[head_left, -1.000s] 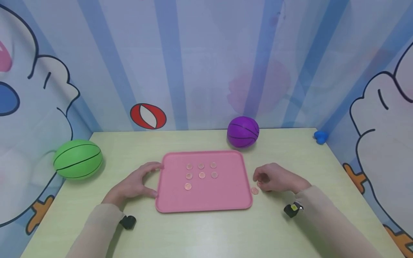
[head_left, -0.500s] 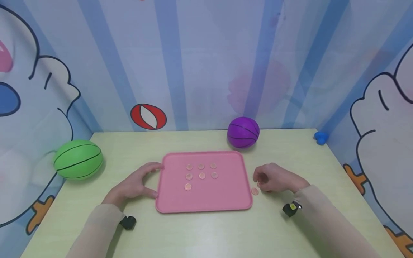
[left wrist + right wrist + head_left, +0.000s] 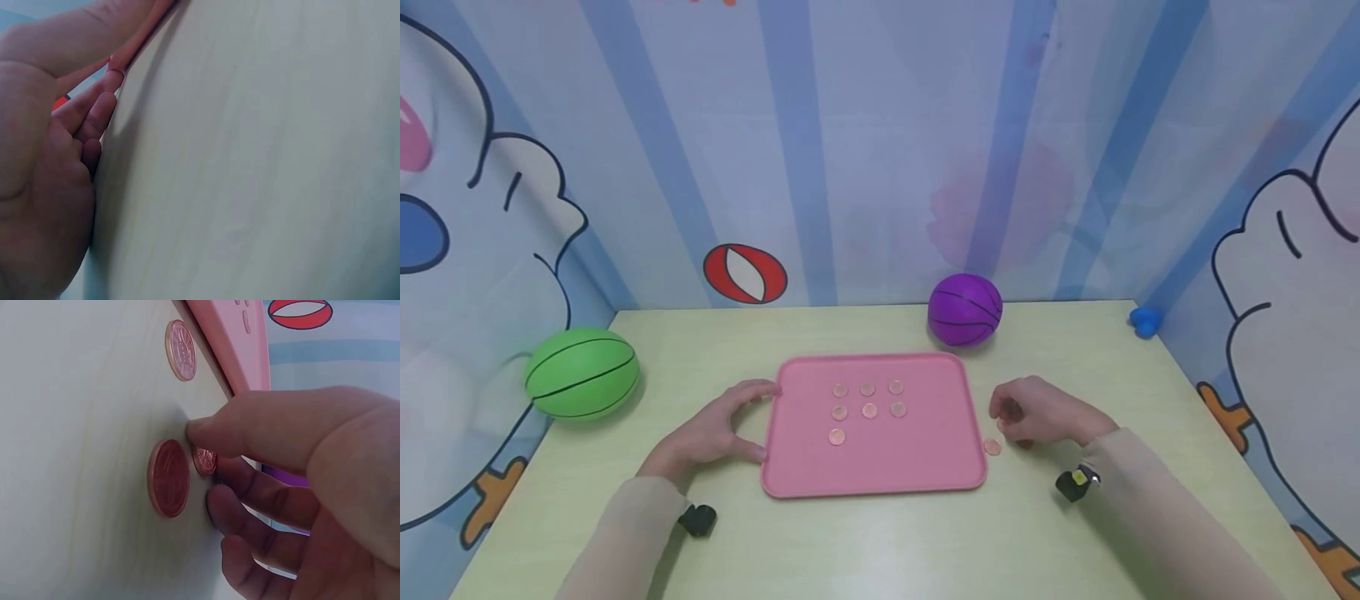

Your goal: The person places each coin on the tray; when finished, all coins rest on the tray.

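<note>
Hands (image 3: 1040, 412) at tray (image 3: 940, 454) and coins (image 3: 992, 447), apparently almost unmoved

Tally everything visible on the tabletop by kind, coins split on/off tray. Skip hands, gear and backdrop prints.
Coins on tray: 7
Loose coins: 3 (one shows only in right wrist view)
Balls: 2, green ball and purple ball
Pink tray: 1
Small blue item: 1
Total: 14

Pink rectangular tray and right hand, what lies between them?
In the head view, one round coppery coin lies on the table between the tray and right hand.
</note>
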Demonstrator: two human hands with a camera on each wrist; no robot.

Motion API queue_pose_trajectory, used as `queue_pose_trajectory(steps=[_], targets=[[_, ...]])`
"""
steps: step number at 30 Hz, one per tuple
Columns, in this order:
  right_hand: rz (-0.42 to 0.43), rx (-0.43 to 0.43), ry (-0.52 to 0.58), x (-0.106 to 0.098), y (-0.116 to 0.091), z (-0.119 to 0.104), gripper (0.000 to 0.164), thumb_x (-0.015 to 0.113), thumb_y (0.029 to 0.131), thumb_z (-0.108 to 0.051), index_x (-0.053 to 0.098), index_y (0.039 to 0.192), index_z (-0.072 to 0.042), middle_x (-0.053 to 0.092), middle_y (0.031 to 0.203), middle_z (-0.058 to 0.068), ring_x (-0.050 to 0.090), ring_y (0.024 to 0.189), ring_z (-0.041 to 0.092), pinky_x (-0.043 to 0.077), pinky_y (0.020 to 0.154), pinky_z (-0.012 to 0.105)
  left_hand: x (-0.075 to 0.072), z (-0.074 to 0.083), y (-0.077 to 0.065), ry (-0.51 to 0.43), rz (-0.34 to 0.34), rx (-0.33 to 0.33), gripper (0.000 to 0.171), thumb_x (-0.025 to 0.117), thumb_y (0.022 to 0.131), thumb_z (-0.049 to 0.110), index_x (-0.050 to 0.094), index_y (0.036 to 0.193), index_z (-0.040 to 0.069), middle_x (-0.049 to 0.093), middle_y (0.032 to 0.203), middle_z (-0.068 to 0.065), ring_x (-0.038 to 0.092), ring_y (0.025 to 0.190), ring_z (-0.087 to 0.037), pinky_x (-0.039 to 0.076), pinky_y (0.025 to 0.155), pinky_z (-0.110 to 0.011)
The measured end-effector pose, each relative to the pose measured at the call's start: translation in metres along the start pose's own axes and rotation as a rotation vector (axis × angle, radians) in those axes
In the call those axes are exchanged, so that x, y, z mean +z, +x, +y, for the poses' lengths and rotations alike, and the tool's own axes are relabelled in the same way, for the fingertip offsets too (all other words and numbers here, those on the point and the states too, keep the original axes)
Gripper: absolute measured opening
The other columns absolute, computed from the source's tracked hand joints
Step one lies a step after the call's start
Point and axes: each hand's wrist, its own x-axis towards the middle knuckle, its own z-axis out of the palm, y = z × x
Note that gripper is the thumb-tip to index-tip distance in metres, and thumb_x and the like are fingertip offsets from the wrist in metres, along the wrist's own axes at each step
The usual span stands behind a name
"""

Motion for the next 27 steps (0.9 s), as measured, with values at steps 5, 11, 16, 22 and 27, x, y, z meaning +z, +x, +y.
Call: queue_pose_trajectory(steps=[5, 11, 16, 22, 27], targets=[[0.014, 0.020, -0.032, -0.0004, 0.0022, -0.0011, 0.016, 0.073, 0.091, -0.002, 0.070, 0.103, -0.012, 0.063, 0.084, -0.002, 0.058, 0.072, 0.013, 0.053, 0.065, 0.029, -0.0002, -0.0006, 0.0000, 0.001, 0.001, 0.002, 0.097, 0.098, 0.071, 0.027, 0.050, 0.155, 0.021, 0.040, 0.163, -0.011, 0.034, 0.148, -0.041, 0.017, 0.121, -0.076], [0.029, 0.027, -0.046, 0.0005, 0.0026, -0.0031, 0.015, 0.072, 0.091, -0.001, 0.072, 0.101, -0.012, 0.065, 0.086, -0.002, 0.059, 0.074, 0.013, 0.054, 0.069, 0.030, -0.0002, -0.0007, -0.0012, -0.013, -0.005, 0.007, 0.096, 0.097, 0.072, 0.027, 0.050, 0.155, 0.019, 0.039, 0.164, -0.013, 0.031, 0.150, -0.043, 0.015, 0.121, -0.076], [0.038, 0.017, -0.046, 0.0009, 0.0030, -0.0033, 0.016, 0.071, 0.090, 0.001, 0.073, 0.100, -0.011, 0.065, 0.087, -0.001, 0.059, 0.073, 0.013, 0.054, 0.070, 0.030, 0.0000, -0.0002, -0.0009, -0.009, -0.001, -0.002, 0.096, 0.098, 0.071, 0.027, 0.051, 0.155, 0.021, 0.038, 0.164, -0.012, 0.029, 0.151, -0.042, 0.014, 0.122, -0.075], [0.023, 0.038, 0.003, 0.0015, 0.0035, -0.0026, 0.017, 0.071, 0.089, 0.004, 0.072, 0.099, -0.010, 0.065, 0.083, 0.001, 0.061, 0.062, 0.013, 0.054, 0.065, 0.030, 0.0003, 0.0003, -0.0003, -0.013, -0.002, -0.003, 0.095, 0.097, 0.072, 0.027, 0.051, 0.155, 0.021, 0.038, 0.165, -0.013, 0.027, 0.153, -0.043, 0.013, 0.122, -0.076], [0.028, 0.040, 0.005, 0.0017, 0.0038, -0.0023, 0.019, 0.071, 0.088, 0.004, 0.072, 0.099, -0.011, 0.064, 0.085, 0.001, 0.060, 0.067, 0.013, 0.054, 0.067, 0.031, 0.0000, 0.0007, -0.0002, -0.007, 0.001, 0.000, 0.095, 0.098, 0.071, 0.027, 0.051, 0.154, 0.021, 0.038, 0.165, -0.013, 0.027, 0.153, -0.043, 0.013, 0.122, -0.076]])
